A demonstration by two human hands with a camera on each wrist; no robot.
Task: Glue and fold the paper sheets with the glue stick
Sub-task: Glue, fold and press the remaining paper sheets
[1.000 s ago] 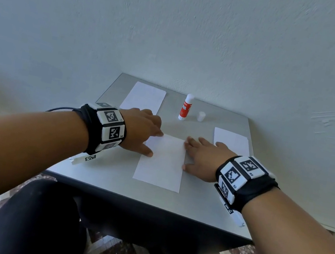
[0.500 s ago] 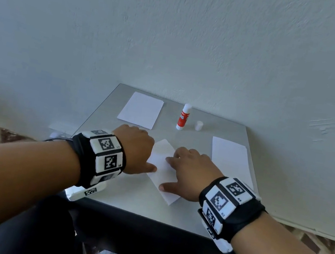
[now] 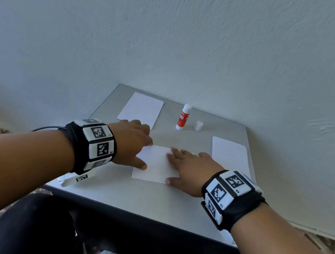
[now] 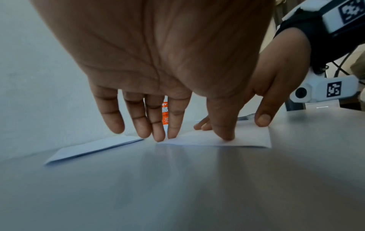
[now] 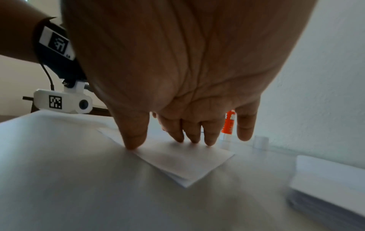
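Both hands [image 3: 135,141] [image 3: 190,171] flat, pressing folded paper [image 3: 154,165] between them

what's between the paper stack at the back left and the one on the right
In the head view, the uncapped red-and-white glue stick and its small white cap stand between the back-left paper stack and the right paper stack.

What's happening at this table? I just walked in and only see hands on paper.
A person is pressing a folded paper sheet flat on the grey table. The left hand holds its left edge and the right hand its right side, fingers straight. The glue stick stands uncapped behind, its cap beside it. Other paper piles lie at back left and right.
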